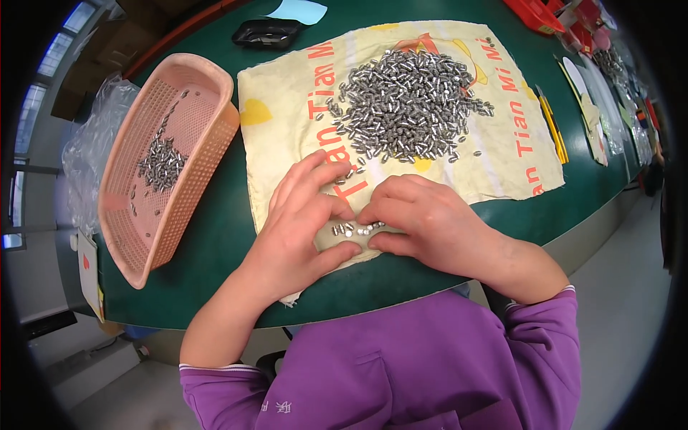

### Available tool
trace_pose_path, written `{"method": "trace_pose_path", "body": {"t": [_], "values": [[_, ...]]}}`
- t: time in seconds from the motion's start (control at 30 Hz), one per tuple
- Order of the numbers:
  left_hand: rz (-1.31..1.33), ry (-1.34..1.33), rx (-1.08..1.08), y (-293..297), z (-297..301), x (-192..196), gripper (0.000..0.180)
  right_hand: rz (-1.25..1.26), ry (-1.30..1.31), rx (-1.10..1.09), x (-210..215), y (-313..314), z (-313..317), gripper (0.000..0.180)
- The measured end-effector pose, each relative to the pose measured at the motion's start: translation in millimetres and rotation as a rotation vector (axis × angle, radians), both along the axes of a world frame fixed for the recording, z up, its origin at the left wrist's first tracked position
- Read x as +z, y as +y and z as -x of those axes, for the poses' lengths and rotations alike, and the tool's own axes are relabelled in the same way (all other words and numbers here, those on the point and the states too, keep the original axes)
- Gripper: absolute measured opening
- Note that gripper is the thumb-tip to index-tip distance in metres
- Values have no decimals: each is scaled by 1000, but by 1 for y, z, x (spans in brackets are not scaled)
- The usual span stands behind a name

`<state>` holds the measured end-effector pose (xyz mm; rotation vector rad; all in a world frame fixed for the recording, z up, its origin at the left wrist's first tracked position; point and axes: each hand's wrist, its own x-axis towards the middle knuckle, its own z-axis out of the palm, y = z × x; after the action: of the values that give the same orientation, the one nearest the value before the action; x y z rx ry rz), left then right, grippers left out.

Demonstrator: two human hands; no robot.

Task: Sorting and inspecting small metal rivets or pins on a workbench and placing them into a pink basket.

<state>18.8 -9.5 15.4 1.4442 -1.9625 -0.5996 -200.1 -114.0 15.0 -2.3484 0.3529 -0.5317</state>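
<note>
A large heap of small, shiny metal cylinders (408,104) lies on a cream cloth (283,86) printed with orange letters. Close to the cloth's near edge, a few loose metal pieces (342,230) rest between my two hands. My left hand (297,222) lies palm down beside them, fingers apart, its thumb and forefinger on either side of the pieces. From the right, my right hand (430,222) curls its fingers and thumb round several of the same pieces. Its palm hides part of what it gathers. Some stray cylinders (349,174) lie just beyond my left fingertips.
To the left stands a pink perforated plastic basket (229,118) with more metal pieces inside, next to clear plastic bags (89,154). A black tray (265,34) sits at the back. Yellow-handled tools (553,125) lie right of the cloth; a red bin (534,16) is at the far right.
</note>
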Motion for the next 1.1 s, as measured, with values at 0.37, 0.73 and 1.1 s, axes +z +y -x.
{"method": "trace_pose_path", "body": {"t": [0.37, 0.73, 1.1], "values": [[74, 152, 54, -3, -11, 0, 39, 110, -22, 33, -3, 2, -7, 23], [2, 189, 104, -2, -11, -3, 26, 104, -9, 65, -5, 2, -8, 17], [67, 178, 89, -2, -9, 4, 22, -965, -112, -74, 14, -12, -1, 16]]}}
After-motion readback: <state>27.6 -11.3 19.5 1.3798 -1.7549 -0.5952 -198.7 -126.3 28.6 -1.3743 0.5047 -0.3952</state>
